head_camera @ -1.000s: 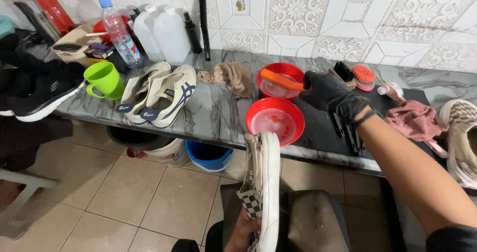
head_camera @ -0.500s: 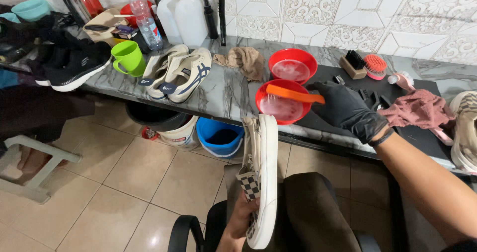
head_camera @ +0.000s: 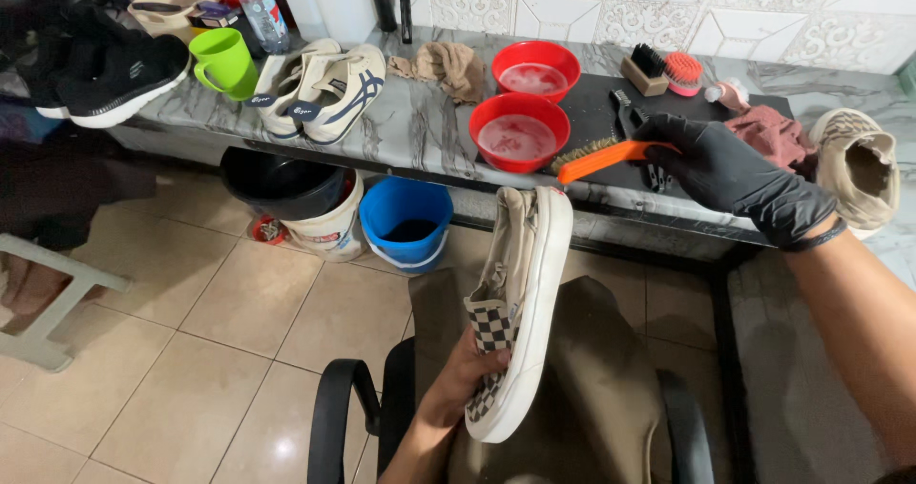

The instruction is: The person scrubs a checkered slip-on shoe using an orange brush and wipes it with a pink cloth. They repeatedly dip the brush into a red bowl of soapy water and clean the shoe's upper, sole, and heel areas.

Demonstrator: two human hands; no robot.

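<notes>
Gloved right hand [head_camera: 739, 174] gripped an orange brush [head_camera: 601, 159]; left hand [head_camera: 458, 381] clutched the slip-on shoe [head_camera: 520, 303], which could slip under hard scrubbing.

The right hand [head_camera: 735, 174] has lifted the orange brush [head_camera: 601, 160] off the near red bowl [head_camera: 520, 133], apparently toward the shoe [head_camera: 520, 303].

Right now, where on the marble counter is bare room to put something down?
Bare marble counter lies between the cream sneakers and the red plastic bowls. The black mat with brushes is crowded.
</notes>
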